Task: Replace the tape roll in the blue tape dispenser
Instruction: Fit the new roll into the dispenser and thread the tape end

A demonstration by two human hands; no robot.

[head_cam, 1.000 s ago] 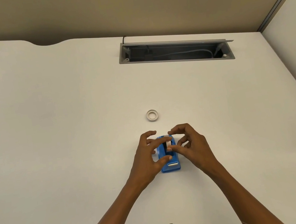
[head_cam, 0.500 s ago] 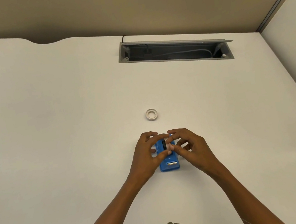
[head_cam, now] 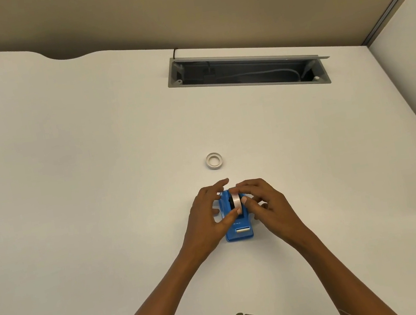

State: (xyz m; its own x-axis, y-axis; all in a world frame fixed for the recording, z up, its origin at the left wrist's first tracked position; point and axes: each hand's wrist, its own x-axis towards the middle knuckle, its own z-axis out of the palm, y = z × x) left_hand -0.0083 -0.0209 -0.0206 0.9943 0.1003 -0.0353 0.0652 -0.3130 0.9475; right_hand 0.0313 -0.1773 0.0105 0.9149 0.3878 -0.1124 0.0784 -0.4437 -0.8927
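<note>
As both hands pinch the tape roll (head_cam: 235,202) upright in the blue tape dispenser (head_cam: 239,230), left hand (head_cam: 205,219) and right hand (head_cam: 266,204) risk seating it crooked, so that it could jam or pop out.

Glossy plastic dispenser (head_cam: 239,230) — matt desk (head_cam: 95,175)

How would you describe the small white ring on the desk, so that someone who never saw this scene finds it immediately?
Start at the long grey cable opening set into the far part of the white desk. Come toward the person from it, and just before the blue tape dispenser lies the small white ring. It lies flat and alone, touched by neither hand, unlike the tape roll standing in the dispenser.
</note>
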